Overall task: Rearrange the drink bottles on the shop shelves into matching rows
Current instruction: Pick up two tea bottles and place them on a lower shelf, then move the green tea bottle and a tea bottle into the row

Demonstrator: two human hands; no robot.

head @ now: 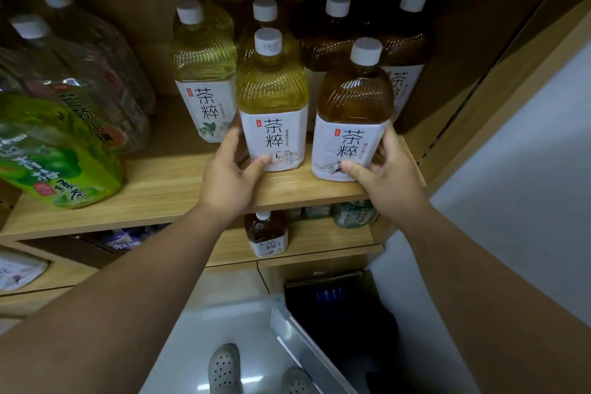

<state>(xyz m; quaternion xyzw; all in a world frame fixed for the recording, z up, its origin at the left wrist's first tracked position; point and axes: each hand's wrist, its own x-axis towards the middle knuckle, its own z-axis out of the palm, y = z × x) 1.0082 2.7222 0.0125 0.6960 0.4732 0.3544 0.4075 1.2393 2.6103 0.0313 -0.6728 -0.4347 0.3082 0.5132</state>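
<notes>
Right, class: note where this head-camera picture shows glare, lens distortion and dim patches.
Head view: glare glints on the clear plastic-wrapped bottle pack; wide-angle distortion likely leans it and the green-labelled pack outward; the pale wooden shelf is dim behind, darkening the back brown tea bottles; the yellow tea bottle in the left hand and the brown tea bottle in the right hand are sharp.

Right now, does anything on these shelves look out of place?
A lone brown tea bottle stands on the lower shelf, apart from the brown rows above. The left hand grips a yellow bottle, the right hand a front brown bottle.
</notes>
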